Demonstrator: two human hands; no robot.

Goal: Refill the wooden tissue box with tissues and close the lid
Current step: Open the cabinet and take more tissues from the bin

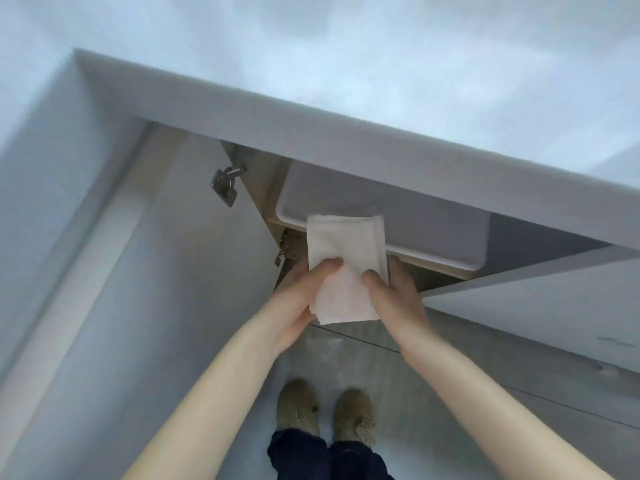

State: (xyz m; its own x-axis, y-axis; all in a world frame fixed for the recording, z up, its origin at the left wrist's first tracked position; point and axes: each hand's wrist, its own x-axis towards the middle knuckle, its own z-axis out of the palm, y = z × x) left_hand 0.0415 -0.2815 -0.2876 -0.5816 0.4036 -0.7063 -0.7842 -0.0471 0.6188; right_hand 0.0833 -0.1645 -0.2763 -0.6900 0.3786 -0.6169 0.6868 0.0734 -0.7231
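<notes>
A white stack of folded tissues [341, 261] is held in front of an open cabinet, below the countertop edge. My left hand [298, 299] grips its left side with the thumb on top. My right hand [394, 296] grips its right side, thumb also on top. The stack's upper end overlaps a white plastic bin [433, 226] that sits on the cabinet shelf. No wooden tissue box is in view.
A pale countertop [346, 98] juts out above the cabinet. The cabinet's left door [173, 271] stands open with a metal hinge [227, 183]; the right door [536, 306] is open too. My shoes [325, 414] stand on the grey floor below.
</notes>
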